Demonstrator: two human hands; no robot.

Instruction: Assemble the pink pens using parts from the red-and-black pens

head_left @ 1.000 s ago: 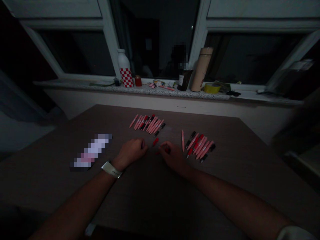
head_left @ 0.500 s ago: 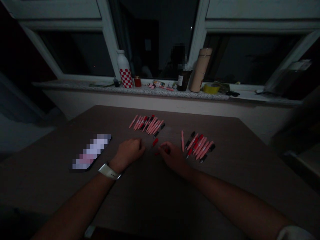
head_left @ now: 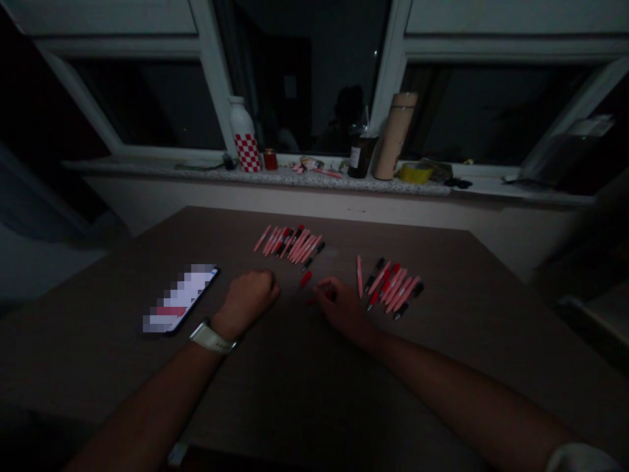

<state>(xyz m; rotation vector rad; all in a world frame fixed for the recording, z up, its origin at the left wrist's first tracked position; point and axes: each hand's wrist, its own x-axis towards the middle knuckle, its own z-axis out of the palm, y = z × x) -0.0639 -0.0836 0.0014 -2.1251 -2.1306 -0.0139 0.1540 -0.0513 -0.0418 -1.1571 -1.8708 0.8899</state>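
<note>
The left hand and right hand rest on a brown table, with a small gap between them. The left grip is curled shut, knuckles up, and nothing shows in it; whether it holds anything is hidden. It lies just beside a phone, whose lit screen is pixelated, and a white watch circles that wrist.

The right grip is narrow, its fingers curved down over the table. Red bits show under the palm, and another red piece sits just by the fingertips, but the dim light hides whether the hand holds any of them. A short red piece lies alone between the hands, slightly ahead of them.

Beyond the hands are two groups of pens. The left group lies side by side at a slant, mostly pink with some red and black ones. The right group lies the same way, ahead of the right hand, with one pink pen set just apart at its left end.

Past the table's far edge, a stone windowsill carries a white bottle with red checks, a small red jar, a dark jar, a tan flask and a roll of yellow tape.
</note>
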